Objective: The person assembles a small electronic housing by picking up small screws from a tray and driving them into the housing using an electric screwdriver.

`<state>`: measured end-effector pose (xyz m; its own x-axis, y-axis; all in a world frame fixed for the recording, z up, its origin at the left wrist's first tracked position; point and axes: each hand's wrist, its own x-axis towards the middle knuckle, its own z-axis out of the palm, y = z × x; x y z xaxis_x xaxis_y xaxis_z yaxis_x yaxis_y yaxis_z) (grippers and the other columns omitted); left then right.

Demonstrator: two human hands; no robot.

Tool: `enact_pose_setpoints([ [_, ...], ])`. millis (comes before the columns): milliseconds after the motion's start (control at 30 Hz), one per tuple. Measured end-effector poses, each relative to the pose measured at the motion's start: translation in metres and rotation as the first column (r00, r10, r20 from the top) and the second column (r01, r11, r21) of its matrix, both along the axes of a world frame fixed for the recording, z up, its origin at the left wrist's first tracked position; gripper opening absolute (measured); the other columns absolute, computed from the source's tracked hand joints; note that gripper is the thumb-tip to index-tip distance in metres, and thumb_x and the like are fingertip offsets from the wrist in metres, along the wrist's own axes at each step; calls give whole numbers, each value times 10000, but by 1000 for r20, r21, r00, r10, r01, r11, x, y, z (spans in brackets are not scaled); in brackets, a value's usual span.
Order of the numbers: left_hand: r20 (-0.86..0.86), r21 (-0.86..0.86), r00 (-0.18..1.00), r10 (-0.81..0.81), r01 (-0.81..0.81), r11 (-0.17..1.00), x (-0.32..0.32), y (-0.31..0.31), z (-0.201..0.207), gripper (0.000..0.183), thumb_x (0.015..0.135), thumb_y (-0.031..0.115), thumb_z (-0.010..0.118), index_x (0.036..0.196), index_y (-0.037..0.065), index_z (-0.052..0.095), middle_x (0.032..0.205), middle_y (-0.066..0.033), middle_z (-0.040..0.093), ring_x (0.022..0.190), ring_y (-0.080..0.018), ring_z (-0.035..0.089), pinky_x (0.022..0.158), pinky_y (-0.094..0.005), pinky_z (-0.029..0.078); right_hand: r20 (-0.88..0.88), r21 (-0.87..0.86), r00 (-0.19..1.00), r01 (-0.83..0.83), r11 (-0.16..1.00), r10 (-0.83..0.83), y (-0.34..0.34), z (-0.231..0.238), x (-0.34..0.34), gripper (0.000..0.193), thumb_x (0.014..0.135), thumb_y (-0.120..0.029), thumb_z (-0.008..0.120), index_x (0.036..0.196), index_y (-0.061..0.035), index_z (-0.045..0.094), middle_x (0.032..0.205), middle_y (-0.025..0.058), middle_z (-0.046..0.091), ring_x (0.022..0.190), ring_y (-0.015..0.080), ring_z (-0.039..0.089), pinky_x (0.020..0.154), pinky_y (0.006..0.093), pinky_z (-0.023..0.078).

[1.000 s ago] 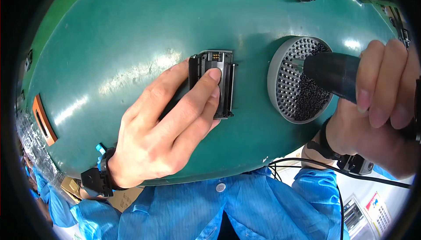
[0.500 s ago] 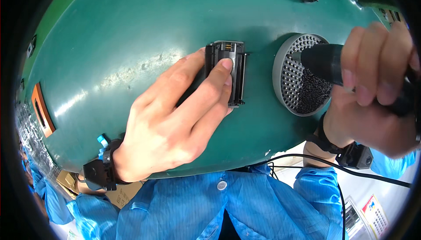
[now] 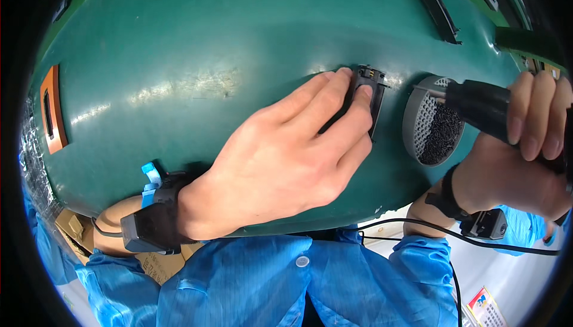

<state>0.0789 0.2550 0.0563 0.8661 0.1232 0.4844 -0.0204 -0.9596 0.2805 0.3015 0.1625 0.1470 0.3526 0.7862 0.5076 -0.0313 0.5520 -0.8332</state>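
Observation:
My left hand point(image 3: 286, 154) is closed on a narrow black plastic housing point(image 3: 370, 75) resting on the green table, fingers along its left side and over its top. Small gold contacts show at the far end; the hand hides much of the rest. To the right stands a round grey screw tray point(image 3: 412, 130) with a perforated plate and a heap of small black screws point(image 3: 443, 134). My right hand point(image 3: 525, 142) is wrapped round a black electric screwdriver point(image 3: 480, 109). Its metal tip points left above the tray's far rim; whether it carries a screw I cannot tell.
Another long black plastic part point(image 3: 440, 15) lies at the far right. An orange piece with a dark slot point(image 3: 52, 109) is at the left edge. A black cable point(image 3: 418, 220) runs below the table's near edge. A cardboard box point(image 3: 74, 228) shows at lower left.
My left hand and the housing have shifted right, nearer the tray. The screwdriver tip has risen from the tray's perforated plate to above its far rim. The view has also shifted somewhat.

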Motion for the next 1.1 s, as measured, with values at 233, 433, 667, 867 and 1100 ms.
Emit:
enact_pose_setpoints([
  [233, 24, -15, 1000, 20, -20, 1000, 5, -5, 2, 251, 731, 104, 745, 952, -13, 732, 1216, -132, 709, 1108, -328, 692, 926, -390, 619, 58, -26, 998, 14, 1000, -13, 1, -15, -13, 300, 1008, -277, 441, 795, -80, 515, 591, 63, 509, 365, 165, 438, 301, 318, 391],
  [433, 57, -10, 998, 35, -35, 999, 9, -8, -2, 222, 717, 95, 722, 915, -5, 727, 1194, -131, 714, 1102, -327, 699, 924, -386, 620, 72, -32, 997, 22, 999, -20, 2, -19, -15, 287, 1009, -272, 439, 819, -74, 524, 599, 60, 505, 380, 161, 437, 320, 317, 390],
  [667, 58, -21, 997, 41, -40, 999, 8, -7, -2, 210, 716, 99, 715, 900, -2, 726, 1182, -126, 715, 1099, -325, 700, 924, -382, 620, 81, -39, 997, 16, 999, -13, 7, -23, -16, 275, 1010, -266, 436, 847, -67, 533, 610, 56, 501, 398, 155, 436, 341, 315, 390],
  [867, 82, -23, 995, 50, -48, 999, 9, -8, -5, 185, 721, 96, 716, 882, 4, 718, 1171, -120, 716, 1092, -318, 701, 918, -375, 622, 82, -47, 997, 12, 999, -9, 9, -27, -19, 267, 1010, -261, 435, 871, -60, 541, 618, 53, 498, 413, 151, 435, 360, 313, 389],
  [1100, 99, -11, 994, 47, -46, 999, 10, -8, -9, 170, 720, 89, 726, 871, 13, 708, 1154, -104, 716, 1080, -300, 702, 900, -365, 627, 91, -59, 996, 23, 998, -17, 8, -33, -21, 260, 1011, -255, 432, 899, -53, 551, 628, 49, 493, 431, 146, 434, 382, 311, 388],
])
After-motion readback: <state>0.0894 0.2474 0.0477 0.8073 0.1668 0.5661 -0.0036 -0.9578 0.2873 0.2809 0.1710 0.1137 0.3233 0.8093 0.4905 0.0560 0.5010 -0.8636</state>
